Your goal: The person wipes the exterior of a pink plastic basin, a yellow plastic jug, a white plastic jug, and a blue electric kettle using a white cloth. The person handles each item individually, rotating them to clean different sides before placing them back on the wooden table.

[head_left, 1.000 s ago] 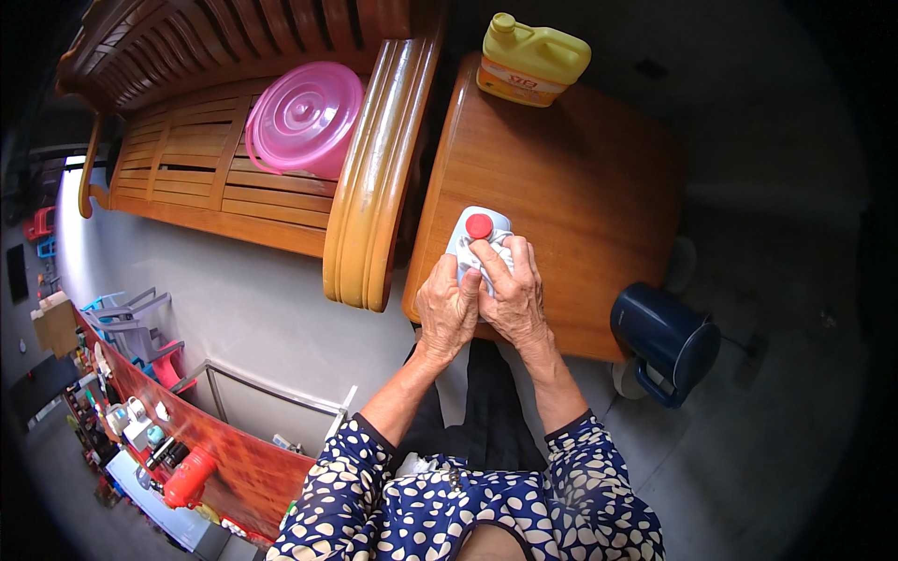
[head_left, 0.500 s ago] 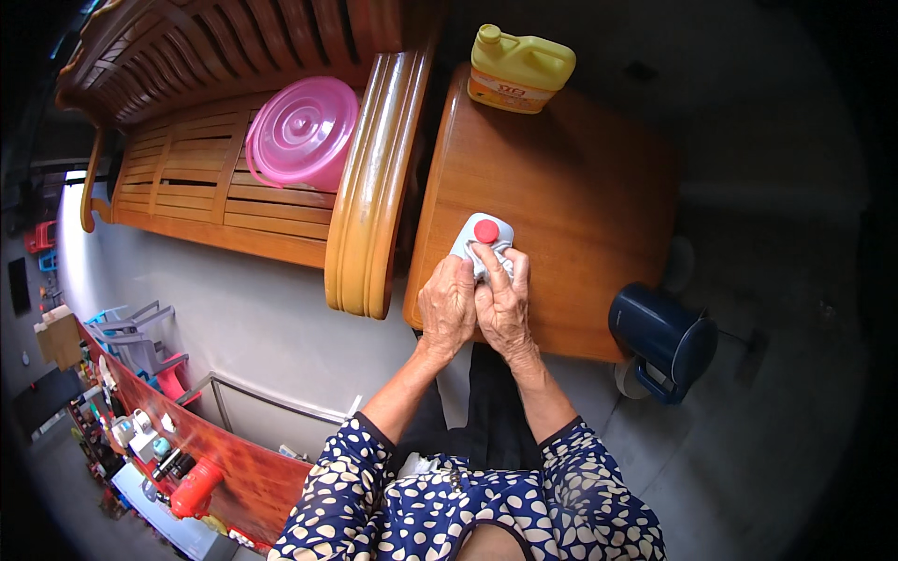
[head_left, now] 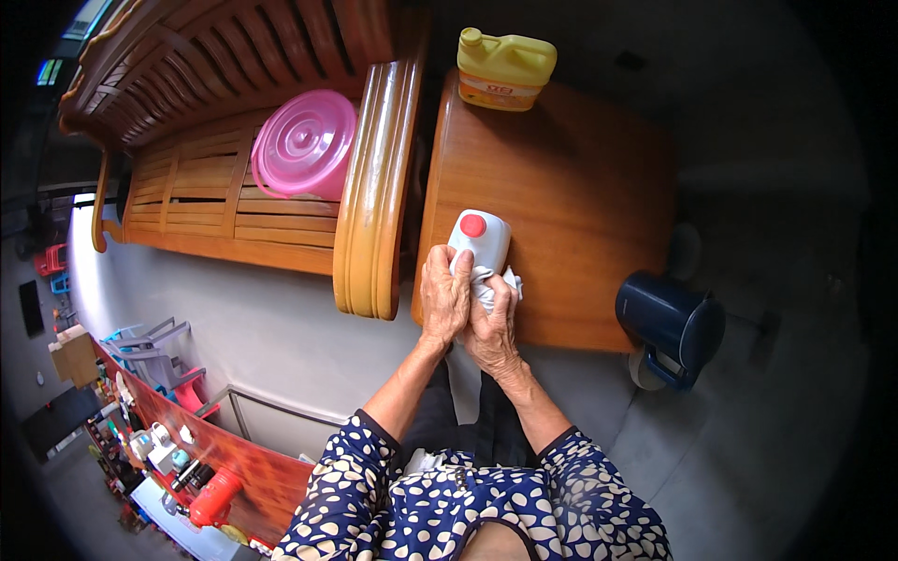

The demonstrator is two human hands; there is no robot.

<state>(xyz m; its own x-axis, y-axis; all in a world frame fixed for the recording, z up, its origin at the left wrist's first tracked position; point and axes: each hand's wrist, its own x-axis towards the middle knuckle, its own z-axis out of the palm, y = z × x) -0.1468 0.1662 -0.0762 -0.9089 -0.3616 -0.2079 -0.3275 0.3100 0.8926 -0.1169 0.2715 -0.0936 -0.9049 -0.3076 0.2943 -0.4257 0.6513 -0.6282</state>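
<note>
white bottle (head_left: 492, 245) with cloth (head_left: 484, 290), hand-held

risk: bottle could slip or tip, should the left hand (head_left: 443, 294) loosen while the cloth is pressed; bunched folds could also weaken the grip.
hands: left grasping the bottle's side, thumb on its front; right hand (head_left: 493, 329) clutching cloth against its lower end.
place: over the surface (head_left: 571, 224), toward 8 o'clock; contact beneath, cannot tell.
look: smooth, rounded shoulders, red cap (head_left: 472, 225) at 11 o'clock.

floor (head_left: 243, 309) brightest left | right dim | glare: armrest (head_left: 372, 196) | rim curved, black, perhaps soft
</note>
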